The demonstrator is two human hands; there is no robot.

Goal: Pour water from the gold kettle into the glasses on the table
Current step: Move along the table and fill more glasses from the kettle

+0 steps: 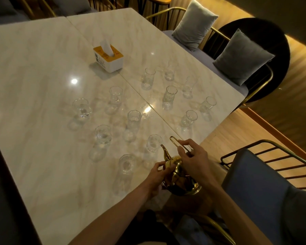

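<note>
both hands (193, 160) grasp the gold kettle (179, 175), spout near the closest glass (154, 143); water levels unclear, pouring seemingly barely begun.

Glasses (134, 119) crowd mid-table; bare marble table (34, 71) lies left.

No text, brand or number can be read anywhere. The tissue box (108, 59) on the worktop (34, 71) carries small dark printing on its orange top and a square code-like patch on its white side, but both are too blurred and small to make out. The glasses (134, 121) and the kettle (179, 175) show no markings.
</note>
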